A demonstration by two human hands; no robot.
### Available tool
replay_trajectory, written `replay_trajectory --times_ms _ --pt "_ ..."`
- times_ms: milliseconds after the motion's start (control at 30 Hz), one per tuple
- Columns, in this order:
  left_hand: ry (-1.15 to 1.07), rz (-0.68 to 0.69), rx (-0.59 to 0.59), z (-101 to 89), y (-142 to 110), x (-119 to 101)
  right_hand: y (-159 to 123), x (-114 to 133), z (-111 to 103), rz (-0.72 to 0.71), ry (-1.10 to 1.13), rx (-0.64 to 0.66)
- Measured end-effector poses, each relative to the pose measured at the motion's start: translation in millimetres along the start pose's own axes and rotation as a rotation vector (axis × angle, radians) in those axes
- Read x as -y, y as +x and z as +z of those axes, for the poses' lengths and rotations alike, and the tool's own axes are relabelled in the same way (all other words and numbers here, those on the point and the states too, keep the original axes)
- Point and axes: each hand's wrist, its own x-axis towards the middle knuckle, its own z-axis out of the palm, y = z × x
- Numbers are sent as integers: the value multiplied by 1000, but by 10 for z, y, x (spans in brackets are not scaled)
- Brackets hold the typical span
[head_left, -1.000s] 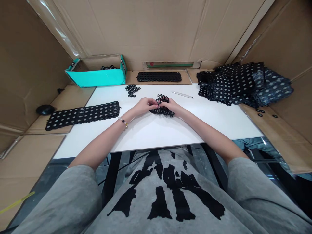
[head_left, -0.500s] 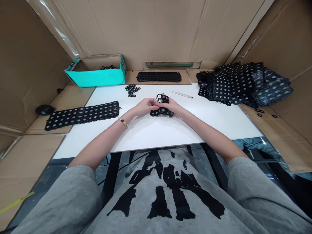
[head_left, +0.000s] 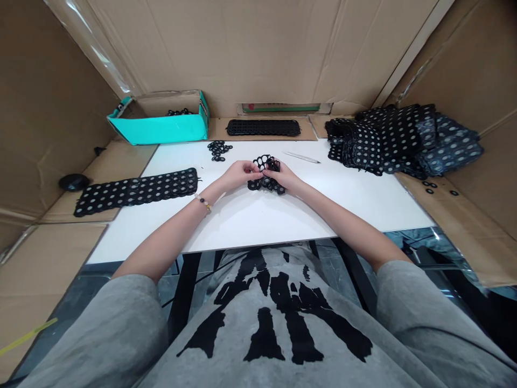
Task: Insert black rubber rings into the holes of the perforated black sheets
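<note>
A small bunched piece of black ring mesh (head_left: 266, 184) is between my hands over the middle of the white table (head_left: 262, 221). My left hand (head_left: 241, 175) pinches the mesh at its left side, thumb and fingertips pressed together. From the right, my right hand (head_left: 281, 177) grips the same mesh, its thumb lying across the front. Open rings stand up above the fingertips, while the lower part hangs or rests in folds below them. The exact spot where the fingertips meet is too small to make out.
Loose black rings (head_left: 218, 150) lie beyond my left hand, near a turquoise box (head_left: 161, 128). A white pen (head_left: 302, 157) lies beyond my right hand. Finished-looking mesh strips (head_left: 139, 191) lie left, a dark strip (head_left: 263, 127) at the back, a mesh pile (head_left: 383, 140) right.
The mesh has turned and spread slightly leftward in my fingers, so more open rings show along its top. Both hands stay in nearly the same place.
</note>
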Motion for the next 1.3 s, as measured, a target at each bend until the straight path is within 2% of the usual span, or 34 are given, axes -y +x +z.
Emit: replay_trajectory --times_ms 133,233,300,400,467,533,633,700,800,900,967,1067,1167,1233,1300 --pt "-27 -62 -41 16 42 58 11 5 -12 -54 -66 22" --pt "-45 -93 -189 -47 102 142 26 9 -29 -69 -143 45" --pt "-38 -82 -378 -191 147 234 32 10 -40 -71 -165 59" --pt "29 -80 -676 -535 176 414 35 9 -54 -57 -150 70" --pt "176 -117 -749 -754 161 532 35 8 -56 -40 -128 55" --pt "331 -150 -727 -882 133 611 34 5 -54 -23 -109 29" --pt "491 -107 -664 -869 104 596 36 -8 -48 5 -80 13" --pt "519 -13 -601 -764 96 489 44 -28 -44 17 -66 1" --pt "450 98 -364 -546 74 247 72 -76 -41 -1 -54 -18" --pt "367 129 -126 -324 35 44 102 -129 -42 -40 -36 -11" --pt "310 120 -71 -214 18 -18 113 -153 -44 -58 -25 1" --pt "187 57 -78 -149 31 2 109 -158 -44 -88 -27 16" --pt "-1 -57 -121 -200 89 114 98 -146 -40 -97 -35 50" --pt "-111 -120 -218 -297 135 221 96 -143 -42 -80 -39 66" --pt "-158 -148 -408 -448 170 344 99 -146 -52 -66 -57 55"
